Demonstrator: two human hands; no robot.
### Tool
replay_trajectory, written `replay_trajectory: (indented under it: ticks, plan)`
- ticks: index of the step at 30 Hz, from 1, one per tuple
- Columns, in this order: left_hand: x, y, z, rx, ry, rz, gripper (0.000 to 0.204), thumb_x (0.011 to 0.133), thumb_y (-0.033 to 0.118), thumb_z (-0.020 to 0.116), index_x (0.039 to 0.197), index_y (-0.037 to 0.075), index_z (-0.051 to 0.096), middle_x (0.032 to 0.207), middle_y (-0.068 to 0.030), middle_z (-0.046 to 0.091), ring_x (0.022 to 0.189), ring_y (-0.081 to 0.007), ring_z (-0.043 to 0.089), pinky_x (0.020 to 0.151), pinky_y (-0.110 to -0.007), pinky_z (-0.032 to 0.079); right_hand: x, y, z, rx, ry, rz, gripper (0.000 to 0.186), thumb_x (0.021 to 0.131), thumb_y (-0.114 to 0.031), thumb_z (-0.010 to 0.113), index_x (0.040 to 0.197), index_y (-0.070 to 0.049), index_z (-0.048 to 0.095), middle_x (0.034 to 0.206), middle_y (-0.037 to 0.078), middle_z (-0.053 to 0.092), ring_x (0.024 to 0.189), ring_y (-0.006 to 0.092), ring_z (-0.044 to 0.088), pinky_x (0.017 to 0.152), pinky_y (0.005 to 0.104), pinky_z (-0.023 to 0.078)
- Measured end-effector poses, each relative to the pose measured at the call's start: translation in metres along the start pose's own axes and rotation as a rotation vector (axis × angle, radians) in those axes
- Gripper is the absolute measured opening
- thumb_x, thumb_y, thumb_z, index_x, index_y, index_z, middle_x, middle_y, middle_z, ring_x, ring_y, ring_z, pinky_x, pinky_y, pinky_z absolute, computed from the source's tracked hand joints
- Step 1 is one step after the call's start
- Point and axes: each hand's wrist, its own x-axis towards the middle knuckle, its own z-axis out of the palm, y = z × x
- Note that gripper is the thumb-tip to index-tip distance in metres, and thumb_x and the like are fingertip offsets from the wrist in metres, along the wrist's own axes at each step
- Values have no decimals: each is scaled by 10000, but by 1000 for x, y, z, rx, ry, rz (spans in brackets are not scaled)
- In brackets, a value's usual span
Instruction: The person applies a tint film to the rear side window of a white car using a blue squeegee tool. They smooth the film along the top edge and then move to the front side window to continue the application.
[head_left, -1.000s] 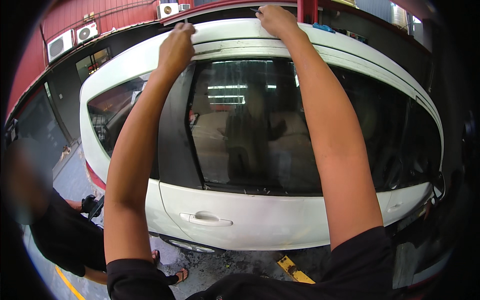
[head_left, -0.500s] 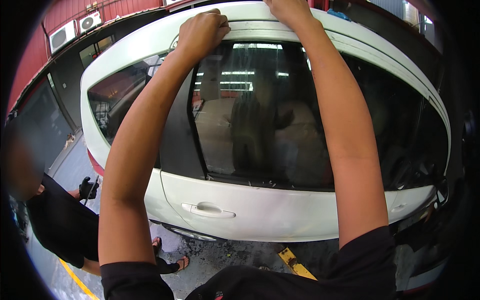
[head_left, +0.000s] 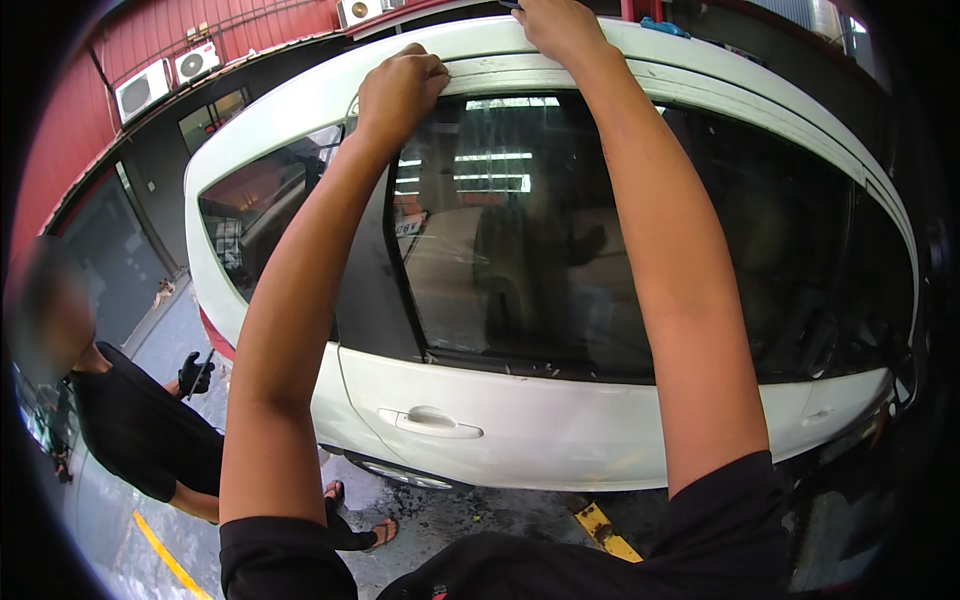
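Observation:
Both my arms reach up to the roof edge of a white car (head_left: 560, 425), above its dark side window (head_left: 520, 250). My left hand (head_left: 403, 92) is closed in a pinch at the white strip along the roof edge; what its fingers hold, if anything, is hidden. Farther right, my right hand (head_left: 562, 32) bends over the roof's upper edge. A small dark object (head_left: 511, 4) sticks out at its closed fingertips, partly cut off by the picture's top. The door handle (head_left: 432, 423) lies below the window, between my forearms.
At the left stands another person (head_left: 145, 420) in black, a black-gloved hand (head_left: 196, 374) holding a thin dark item. A blue item (head_left: 663, 28) rests on the roof. Air conditioner units (head_left: 143, 90) hang on the red wall. Yellow metal (head_left: 606, 530) lies on the floor below the car.
The view has shifted, so the car sits a little lower and farther right. Both my hands have moved slightly left along the roof edge. The dark object at my right fingertips now shows.

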Motion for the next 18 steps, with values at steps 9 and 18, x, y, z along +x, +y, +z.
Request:
replay_trajectory:
  ticks: [9, 18]
  plan:
    - [-16, -3, 19, 218, 190, 135, 172, 965, 205, 649, 912, 55, 716, 958, -81, 677, 912, -332, 695, 779, -444, 548, -1, -6, 2, 20, -35, 9, 225, 927, -91, 553, 920, 27, 744, 980, 270, 731, 968, 430, 717, 852, 530, 570]
    - [-3, -13, -2, -27, 55, 124, 161, 929, 207, 731, 1011, 89, 803, 992, -59, 721, 831, -280, 719, 768, -382, 553, 5, 3, 19, -28, 88, -51, 190, 892, -58, 566, 879, 4, 745, 944, 241, 746, 948, 387, 739, 820, 517, 588]
